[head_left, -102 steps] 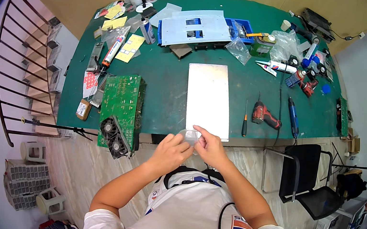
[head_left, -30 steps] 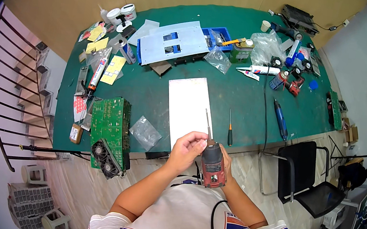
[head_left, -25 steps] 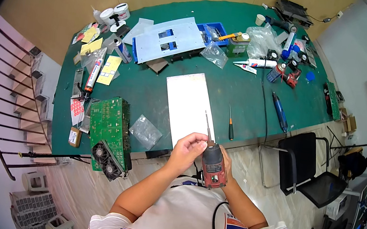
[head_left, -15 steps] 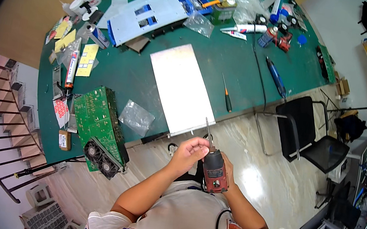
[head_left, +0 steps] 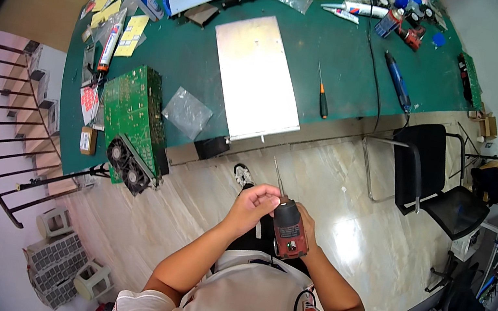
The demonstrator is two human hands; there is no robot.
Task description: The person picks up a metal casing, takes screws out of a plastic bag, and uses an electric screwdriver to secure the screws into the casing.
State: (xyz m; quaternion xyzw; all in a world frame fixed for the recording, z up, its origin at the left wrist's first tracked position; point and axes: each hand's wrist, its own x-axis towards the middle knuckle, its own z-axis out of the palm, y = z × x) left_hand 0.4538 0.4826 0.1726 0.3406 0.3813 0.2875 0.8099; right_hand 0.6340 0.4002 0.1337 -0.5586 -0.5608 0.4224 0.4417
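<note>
A red and black electric screwdriver (head_left: 289, 228) with a long thin bit (head_left: 277, 175) is held in front of my chest, bit pointing up toward the table. My right hand (head_left: 310, 222) wraps its body from behind and is mostly hidden by it. My left hand (head_left: 252, 205) pinches the front of the tool at the base of the bit. On the green table (head_left: 357, 61) lie a white metal plate (head_left: 256, 74), a small orange-handled screwdriver (head_left: 321, 95) and an empty clear plastic bag (head_left: 187, 112).
A green circuit board (head_left: 134, 113) with a black twin-fan unit (head_left: 129, 165) lies at the table's left end. A blue tool (head_left: 399, 85), tubes and boxes crowd the far side. A black chair (head_left: 436, 180) stands right of me; a railing (head_left: 15, 136) runs along the left.
I have stepped back from the table, and the view has swung so the table sits farther up. Earlier my hands held a small clear item; now they hold the electric screwdriver.
</note>
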